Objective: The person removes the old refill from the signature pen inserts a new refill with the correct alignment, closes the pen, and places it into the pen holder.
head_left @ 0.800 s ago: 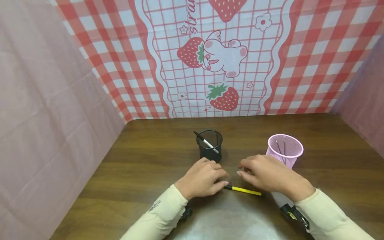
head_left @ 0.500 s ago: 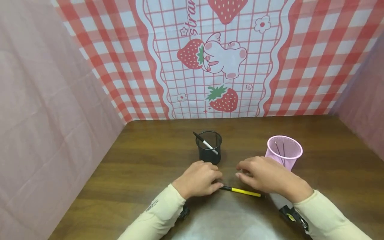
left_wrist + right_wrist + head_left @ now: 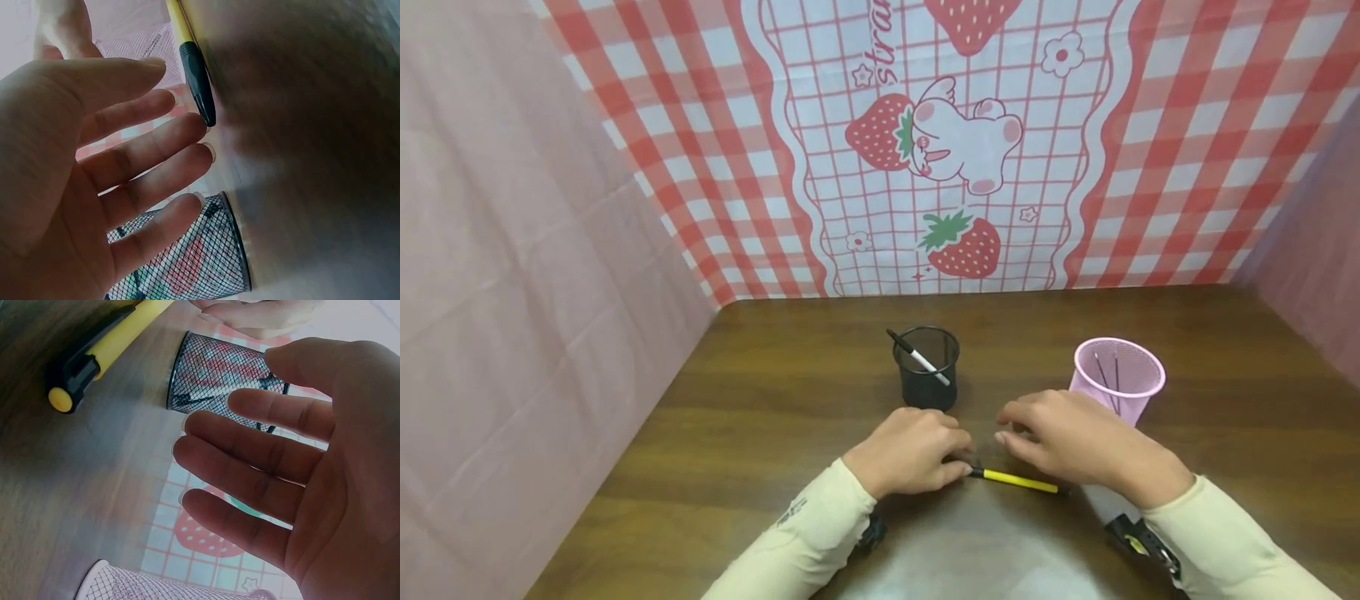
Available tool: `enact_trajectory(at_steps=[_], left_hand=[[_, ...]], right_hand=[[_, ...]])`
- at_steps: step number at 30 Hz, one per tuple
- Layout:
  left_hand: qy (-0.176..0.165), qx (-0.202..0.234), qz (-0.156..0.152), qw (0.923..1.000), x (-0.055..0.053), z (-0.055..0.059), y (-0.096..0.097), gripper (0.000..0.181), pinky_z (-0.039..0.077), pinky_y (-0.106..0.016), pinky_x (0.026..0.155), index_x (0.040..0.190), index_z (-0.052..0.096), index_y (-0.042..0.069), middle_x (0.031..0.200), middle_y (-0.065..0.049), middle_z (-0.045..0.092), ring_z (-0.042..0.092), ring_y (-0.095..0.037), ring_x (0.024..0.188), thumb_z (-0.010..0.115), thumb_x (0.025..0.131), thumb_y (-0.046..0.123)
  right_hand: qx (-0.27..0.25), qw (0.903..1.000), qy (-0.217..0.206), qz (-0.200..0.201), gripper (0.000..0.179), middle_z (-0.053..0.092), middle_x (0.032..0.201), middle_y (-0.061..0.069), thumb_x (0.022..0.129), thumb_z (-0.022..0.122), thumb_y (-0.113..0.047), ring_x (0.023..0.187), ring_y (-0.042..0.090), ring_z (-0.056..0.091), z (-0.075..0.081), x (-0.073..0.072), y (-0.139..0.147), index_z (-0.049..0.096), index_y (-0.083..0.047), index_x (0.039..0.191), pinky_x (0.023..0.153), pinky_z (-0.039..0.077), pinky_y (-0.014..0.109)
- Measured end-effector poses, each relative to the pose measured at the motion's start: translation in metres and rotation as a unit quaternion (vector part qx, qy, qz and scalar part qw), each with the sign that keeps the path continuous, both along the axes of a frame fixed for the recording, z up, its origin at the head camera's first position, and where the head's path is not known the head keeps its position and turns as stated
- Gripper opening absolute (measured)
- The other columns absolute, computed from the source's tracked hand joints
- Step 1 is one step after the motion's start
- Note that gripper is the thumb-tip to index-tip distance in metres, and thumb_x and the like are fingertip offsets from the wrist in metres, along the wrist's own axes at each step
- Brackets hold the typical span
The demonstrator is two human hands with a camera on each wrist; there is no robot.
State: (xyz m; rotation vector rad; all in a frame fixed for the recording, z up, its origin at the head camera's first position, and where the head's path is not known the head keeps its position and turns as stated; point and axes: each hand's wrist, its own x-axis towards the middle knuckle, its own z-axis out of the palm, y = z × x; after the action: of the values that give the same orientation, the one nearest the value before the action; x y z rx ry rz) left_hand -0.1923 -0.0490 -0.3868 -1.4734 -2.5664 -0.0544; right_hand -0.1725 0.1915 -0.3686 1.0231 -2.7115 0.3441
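Note:
On the wooden table a yellow pen with black ends [image 3: 1019,481] lies between the two hands. The left hand [image 3: 917,454] is over the table at the pen's left end, its fingers loosely bent. In the left wrist view, the pen's black tip [image 3: 199,87] is by the middle fingertip, and the thumb stands apart from the fingers; whether they touch is unclear. Loosely bent, the right hand [image 3: 1067,437] hovers beyond the pen's right end, holding nothing. In the right wrist view, its spread fingers [image 3: 250,450] are away from the pen's clip end [image 3: 72,384].
A black mesh pen cup [image 3: 927,387] stands behind the left hand, a black-and-white pen [image 3: 921,358] leaning in it. Behind the right hand is a pink mesh cup [image 3: 1082,387] with thin dark sticks [image 3: 1107,379] inside. A strawberry-print cloth [image 3: 955,183] hangs at the back.
The left hand has drawn slightly back from the black cup toward the person. The right hand and the pen look nearly unmoved; the head view has shifted a little.

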Motion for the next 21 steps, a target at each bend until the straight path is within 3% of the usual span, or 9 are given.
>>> enact_trajectory(at_steps=[13, 21], left_hand=[[-0.003, -0.038, 0.008, 0.9993, 0.002, 0.001, 0.013, 0.018, 0.049, -0.022, 0.059, 0.097, 0.074, 0.029, 0.087, 0.015, 0.063, 0.057, 0.001, 0.071, 0.074, 0.089, 0.045], [0.018, -0.034, 0.009, 0.9992, 0.006, -0.002, 0.012, 0.019, 0.047, -0.023, 0.055, 0.088, 0.073, 0.028, 0.081, 0.015, 0.060, 0.056, -0.002, 0.067, 0.075, 0.088, 0.047]], right_hand=[[0.001, 0.9999, 0.006, -0.011, 0.012, 0.070, 0.088, -0.013, 0.091, 0.072, -0.031, 0.072, 0.004, 0.064, 0.003, -0.001, 0.010, 0.074, -0.020, 0.096, 0.061, 0.055, 0.033], [0.001, 1.0000, 0.008, 0.005, 0.010, 0.068, 0.085, -0.015, 0.091, 0.072, -0.031, 0.069, 0.000, 0.060, -0.001, -0.004, 0.010, 0.074, -0.022, 0.095, 0.058, 0.053, 0.031]])
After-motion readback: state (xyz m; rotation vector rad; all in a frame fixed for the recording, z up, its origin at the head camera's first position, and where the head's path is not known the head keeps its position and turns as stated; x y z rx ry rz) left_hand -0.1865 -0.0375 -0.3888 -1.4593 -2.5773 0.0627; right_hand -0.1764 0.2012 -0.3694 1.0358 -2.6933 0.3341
